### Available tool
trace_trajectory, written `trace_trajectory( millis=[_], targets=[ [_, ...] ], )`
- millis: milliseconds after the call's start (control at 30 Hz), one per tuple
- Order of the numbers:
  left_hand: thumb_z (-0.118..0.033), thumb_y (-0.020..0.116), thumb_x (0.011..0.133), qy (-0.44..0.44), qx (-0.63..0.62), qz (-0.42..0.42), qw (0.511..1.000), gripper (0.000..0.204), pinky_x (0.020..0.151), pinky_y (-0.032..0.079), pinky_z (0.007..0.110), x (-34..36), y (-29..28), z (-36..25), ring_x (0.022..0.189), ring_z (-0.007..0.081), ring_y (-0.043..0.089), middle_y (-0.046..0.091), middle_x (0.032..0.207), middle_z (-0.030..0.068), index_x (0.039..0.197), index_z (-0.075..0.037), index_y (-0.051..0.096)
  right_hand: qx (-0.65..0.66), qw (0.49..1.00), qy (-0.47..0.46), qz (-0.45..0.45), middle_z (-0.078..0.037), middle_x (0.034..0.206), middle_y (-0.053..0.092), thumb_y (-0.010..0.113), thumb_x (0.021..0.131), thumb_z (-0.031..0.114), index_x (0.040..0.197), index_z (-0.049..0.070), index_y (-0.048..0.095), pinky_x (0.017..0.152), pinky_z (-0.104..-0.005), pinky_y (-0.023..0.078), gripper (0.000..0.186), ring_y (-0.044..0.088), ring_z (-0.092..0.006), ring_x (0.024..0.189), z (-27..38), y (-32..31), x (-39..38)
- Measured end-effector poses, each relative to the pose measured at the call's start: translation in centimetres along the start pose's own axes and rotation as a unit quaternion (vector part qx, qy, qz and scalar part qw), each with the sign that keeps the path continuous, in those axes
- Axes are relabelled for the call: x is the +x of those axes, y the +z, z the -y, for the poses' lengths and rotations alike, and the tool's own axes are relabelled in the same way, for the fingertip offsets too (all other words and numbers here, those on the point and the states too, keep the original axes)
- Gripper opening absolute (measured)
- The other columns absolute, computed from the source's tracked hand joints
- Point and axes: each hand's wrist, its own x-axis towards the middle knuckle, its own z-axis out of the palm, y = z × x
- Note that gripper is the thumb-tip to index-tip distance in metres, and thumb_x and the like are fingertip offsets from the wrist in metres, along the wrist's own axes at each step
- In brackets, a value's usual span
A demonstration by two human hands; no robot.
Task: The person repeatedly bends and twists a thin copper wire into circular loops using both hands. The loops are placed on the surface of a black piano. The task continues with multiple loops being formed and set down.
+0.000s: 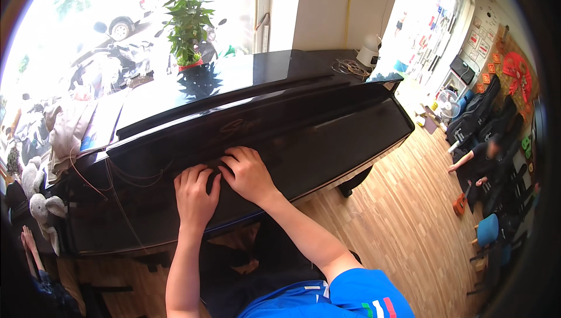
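Resting flat, open, grasping nothing, left hand [196,196] and right hand [248,173] on closed black piano lid [327,131]; best lifted evenly.

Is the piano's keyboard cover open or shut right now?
Shut: the glossy black cover hides all keys, with the left hand and right hand flat on it.

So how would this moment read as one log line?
left hand: flat on closed piano lid | right hand: flat beside it | both empty

Glossy black lacquered piano [327,125] mirroring the window, pale matt wood-plank floor [403,224] at four o'clock, soft grey plush toy [44,210] at nine o'clock, smooth blue sport-shirt cloth [350,297] at six
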Motion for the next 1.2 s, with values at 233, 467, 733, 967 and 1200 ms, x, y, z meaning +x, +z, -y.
trace_trajectory(
  millis=[233, 467, 733, 967, 1200],
  targets=[
    [-0.018, 0.073, 0.085, -0.012, 0.001, -0.006, 1.0, 0.025, 0.092, 0.045, 0.042, 0.03, -0.03, -0.39, 0.107, 0.0288, 0.061, 0.067, 0.109, 0.0093, 0.106, -0.004, 0.068, 0.009, 1.0, 0.003, -0.005, -0.01, 0.107, 0.067, 0.072, 0.084, 0.018, 0.097, 0.003, 0.072, 0.096, -0.0416, 0.047, 0.02, 0.062, -0.0281, 0.106, 0.1, 0.02, 0.06],
    [-0.02, 0.073, 0.086, -0.006, 0.021, -0.019, 1.0, 0.03, 0.095, 0.044, 0.043, 0.14, -0.18, -0.44, 0.107, 0.029, 0.061, 0.067, 0.109, 0.0106, 0.111, -0.004, 0.066, 0.016, 1.0, 0.008, -0.015, -0.011, 0.108, 0.067, 0.072, 0.084, 0.017, 0.097, 0.003, 0.072, 0.097, -0.0421, 0.047, 0.019, 0.062, -0.0294, 0.107, 0.27, -0.17, 0.25],
    [-0.02, 0.075, 0.084, -0.012, 0.001, -0.017, 1.0, 0.022, 0.095, 0.044, 0.042, -0.33, 0.14, 0.0, 0.105, 0.0282, 0.062, 0.067, 0.107, 0.0086, 0.099, -0.005, 0.068, 0.015, 1.0, 0.009, 0.006, -0.012, 0.109, 0.068, 0.073, 0.083, 0.017, 0.094, 0.004, 0.072, 0.096, -0.0428, 0.048, 0.017, 0.063, -0.0302, 0.108, 0.25, -0.53, 0.02],
    [-0.022, 0.075, 0.085, -0.018, -0.003, -0.015, 1.0, 0.022, 0.094, 0.044, 0.043, -0.31, -0.09, 0.04, 0.105, 0.0281, 0.062, 0.067, 0.107, 0.0084, 0.099, -0.005, 0.069, 0.011, 1.0, 0.005, 0.006, -0.012, 0.109, 0.068, 0.074, 0.083, 0.016, 0.096, 0.004, 0.073, 0.096, -0.0421, 0.048, 0.018, 0.063, -0.0297, 0.107, 0.38, -0.4, 0.14],
    [-0.022, 0.075, 0.085, -0.019, -0.006, -0.019, 1.0, 0.023, 0.094, 0.045, 0.043, -0.42, -0.06, 0.14, 0.105, 0.0285, 0.062, 0.067, 0.107, 0.0086, 0.1, -0.005, 0.07, 0.022, 1.0, 0.01, 0.013, -0.011, 0.109, 0.068, 0.074, 0.082, 0.016, 0.097, 0.004, 0.073, 0.096, -0.0425, 0.048, 0.019, 0.063, -0.0297, 0.106, 0.35, -0.35, 0.07]
  ],
)
